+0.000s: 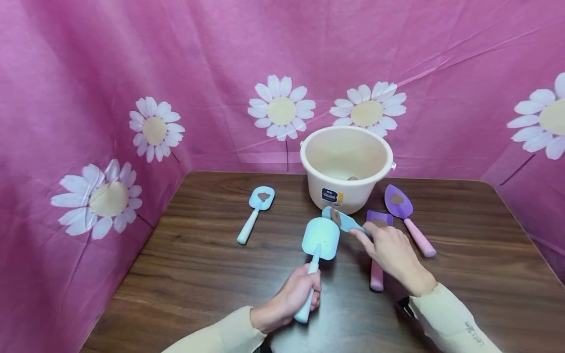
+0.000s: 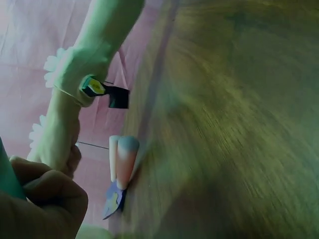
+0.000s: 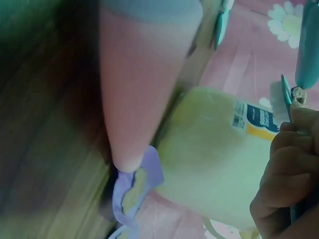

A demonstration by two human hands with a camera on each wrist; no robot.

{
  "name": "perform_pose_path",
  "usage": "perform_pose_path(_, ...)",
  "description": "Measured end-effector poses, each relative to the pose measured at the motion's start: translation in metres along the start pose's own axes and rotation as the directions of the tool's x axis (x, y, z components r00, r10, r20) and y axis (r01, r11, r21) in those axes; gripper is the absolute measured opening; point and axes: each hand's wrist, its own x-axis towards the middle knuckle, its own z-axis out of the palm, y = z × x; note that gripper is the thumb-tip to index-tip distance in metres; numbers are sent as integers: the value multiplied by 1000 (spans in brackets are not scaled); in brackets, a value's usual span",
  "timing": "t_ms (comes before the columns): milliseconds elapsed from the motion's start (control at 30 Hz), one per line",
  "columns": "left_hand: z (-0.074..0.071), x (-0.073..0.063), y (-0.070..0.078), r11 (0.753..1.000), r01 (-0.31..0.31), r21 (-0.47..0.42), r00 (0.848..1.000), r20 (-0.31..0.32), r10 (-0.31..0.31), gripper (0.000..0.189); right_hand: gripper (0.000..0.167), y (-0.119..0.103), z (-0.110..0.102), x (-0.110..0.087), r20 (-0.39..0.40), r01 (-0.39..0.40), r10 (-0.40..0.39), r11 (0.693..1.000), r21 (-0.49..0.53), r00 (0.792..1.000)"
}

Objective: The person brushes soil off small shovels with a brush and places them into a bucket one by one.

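Observation:
My left hand (image 1: 293,294) grips the pale handle of a light blue toy shovel (image 1: 321,238), its blade raised in front of the bucket. A blue tool (image 1: 350,224) is held in my right hand (image 1: 395,250), just right of that blade. At the tool's far end is a small brown lump (image 1: 336,216); whether it is gripped or fixed there I cannot tell. Behind both tools stands a cream bucket (image 1: 337,191) with a brown piece (image 1: 353,179) inside. A purple shovel with a pink handle (image 1: 376,275) lies partly hidden under my right hand.
Left of the bucket lies another light blue shovel (image 1: 262,198) with a brown patch on its blade. To the right, a pointed purple shovel (image 1: 398,201) lies on the wooden table (image 1: 198,274). A pink flowered cloth (image 1: 212,73) hangs along the table's back and sides.

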Motion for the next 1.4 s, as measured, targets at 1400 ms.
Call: perform_pose_path(1400,-17,1,-18,998,52,-39,995,-87,-55,19,41,-23,10,35,167,4,-10,999,40,986)
